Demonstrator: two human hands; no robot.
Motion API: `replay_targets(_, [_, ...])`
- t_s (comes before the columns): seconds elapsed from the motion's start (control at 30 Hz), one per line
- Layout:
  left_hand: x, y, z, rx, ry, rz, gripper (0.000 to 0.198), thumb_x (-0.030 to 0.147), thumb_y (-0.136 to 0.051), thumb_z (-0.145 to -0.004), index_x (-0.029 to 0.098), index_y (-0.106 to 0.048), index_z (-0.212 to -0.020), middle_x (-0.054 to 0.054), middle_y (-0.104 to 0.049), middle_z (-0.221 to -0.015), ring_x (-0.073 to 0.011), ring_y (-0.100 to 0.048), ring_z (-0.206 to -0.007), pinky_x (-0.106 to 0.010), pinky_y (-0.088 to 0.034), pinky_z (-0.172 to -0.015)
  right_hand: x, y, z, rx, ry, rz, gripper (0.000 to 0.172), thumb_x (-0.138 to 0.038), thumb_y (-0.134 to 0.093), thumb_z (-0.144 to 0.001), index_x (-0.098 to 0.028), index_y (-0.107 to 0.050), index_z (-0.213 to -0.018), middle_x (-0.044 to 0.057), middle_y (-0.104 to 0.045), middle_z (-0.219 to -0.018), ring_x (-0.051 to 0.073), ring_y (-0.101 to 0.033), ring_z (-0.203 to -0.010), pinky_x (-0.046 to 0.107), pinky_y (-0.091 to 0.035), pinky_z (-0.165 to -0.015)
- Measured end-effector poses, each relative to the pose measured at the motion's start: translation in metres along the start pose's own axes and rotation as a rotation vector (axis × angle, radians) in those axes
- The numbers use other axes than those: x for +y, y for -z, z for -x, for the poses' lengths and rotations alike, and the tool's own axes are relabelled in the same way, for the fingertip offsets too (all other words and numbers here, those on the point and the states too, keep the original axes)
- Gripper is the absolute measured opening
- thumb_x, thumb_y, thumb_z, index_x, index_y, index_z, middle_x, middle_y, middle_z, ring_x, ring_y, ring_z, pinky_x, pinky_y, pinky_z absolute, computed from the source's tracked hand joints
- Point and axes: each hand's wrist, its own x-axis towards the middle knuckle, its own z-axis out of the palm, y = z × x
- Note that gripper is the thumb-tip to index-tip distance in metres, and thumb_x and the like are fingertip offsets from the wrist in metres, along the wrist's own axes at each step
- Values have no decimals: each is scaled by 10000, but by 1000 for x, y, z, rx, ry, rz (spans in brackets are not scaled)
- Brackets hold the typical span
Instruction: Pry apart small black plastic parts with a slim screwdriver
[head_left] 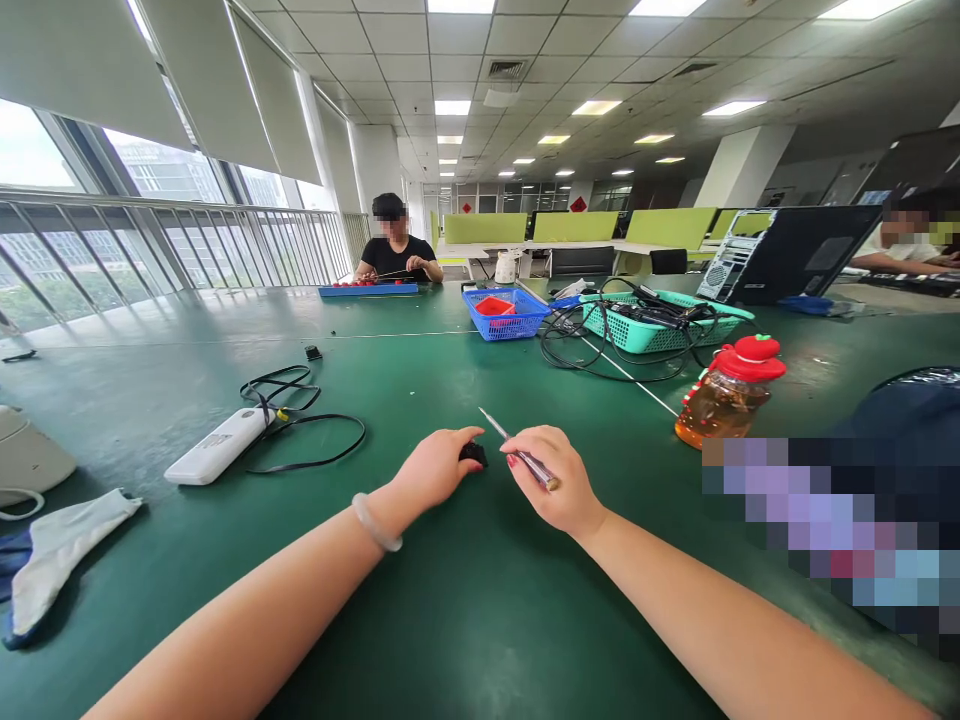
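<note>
My left hand (433,468), with a pale bangle (377,522) at the wrist, grips a small black block-like part (472,455) between thumb and fingers, just above or on the green table (480,620). What kind of part it is, I cannot make out. In my right hand (551,480) is a slim screwdriver (534,465) with a clear handle, its thin metal shaft pointing up and left. The screwdriver's tip is beyond the black part and apart from it.
Left lies a white power bank (221,447) with a black cord (330,465), near a glove (67,560). Ahead are a blue basket (506,325) and a green basket (637,335) of cables. A red-lidded bottle (727,400) stands right. Across the table sits a person (401,250).
</note>
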Motion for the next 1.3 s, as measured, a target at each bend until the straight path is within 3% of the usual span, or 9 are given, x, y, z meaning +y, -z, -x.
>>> replay_targets(0.2, [-7,-20,-14,-10,13,127,510,294,-667,-824,247,-557,-1320,-71,-710,-1126,-256,-654,-1042,-371,-501,-938,0,5,1,-59,110,10,265,-253,-483,-896,-218,-544,-640,-19,-548,-567,145,-498,-589,371,-387,-789])
replay_targets(0.47, [-15,-26,-11,-39,-56,274,540,278,-694,-789,258,-558,-1311,-37,-714,-1138,-227,-649,-1050,-363,-491,-961,-4,-2,3,-205,165,37,244,-281,-492,-904,-219,-575,-683,-29,-547,-599,134,-491,-612,388,-355,-876])
replay_targets(0.73, [-15,-26,-10,-45,-164,253,356,222,-636,-814,231,-654,-1170,-31,-710,-1170,-233,-625,-1079,-366,-472,-979,-12,-4,3,-296,291,205,244,-277,-533,-900,-211,-578,-670,-27,-543,-595,140,-473,-638,421,-331,-961])
replay_targets(0.93, [-13,-22,-9,-46,-172,244,354,180,-603,-808,224,-654,-1155,-34,-713,-1146,-228,-626,-1055,-363,-478,-964,-12,-12,8,-463,371,321,237,-294,-597,-872,-203,-570,-655,-14,-549,-596,149,-451,-623,349,-363,-798])
replay_targets(1.3, [-11,-20,-7,-49,-109,227,400,195,-632,-814,235,-604,-1211,-39,-694,-1185,-229,-624,-1084,-367,-479,-979,-13,-8,2,-319,373,318,307,-234,-515,-930,-204,-548,-626,-33,-514,-559,130,-421,-585,330,-358,-782])
